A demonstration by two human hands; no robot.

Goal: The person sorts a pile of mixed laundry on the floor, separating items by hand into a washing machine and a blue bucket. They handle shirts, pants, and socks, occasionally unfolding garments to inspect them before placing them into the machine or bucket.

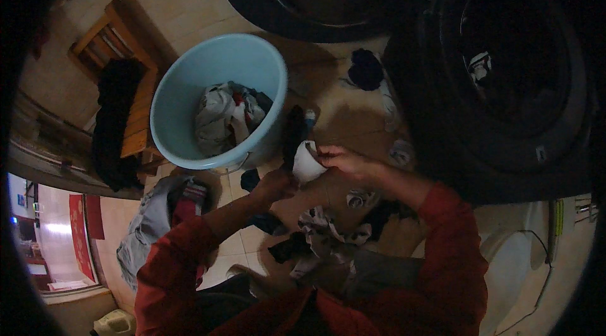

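A small white cloth item (307, 165), rounded and with an opening at its upper edge, is held up between my hands. My right hand (350, 162) pinches its right rim with the fingertips. At its lower left side my left hand (277, 187) grips the edge, its fingers dark in shadow. Just beyond stands a light blue bucket (165, 144) with crumpled grey and white clothes (218, 113) inside. On the tiled floor below my hands lie a black-and-white patterned garment (322, 232) and a rolled pale sock-like piece (360, 198).
To the right is a dark front-loading washing machine (502, 165), its round door (251, 9) swung open and a black-and-white cloth (480, 68) in the drum. A wooden chair (137, 123) carries a black garment (113, 109). Grey clothing (147, 227) lies at left, a navy bundle (365, 70) near the machine.
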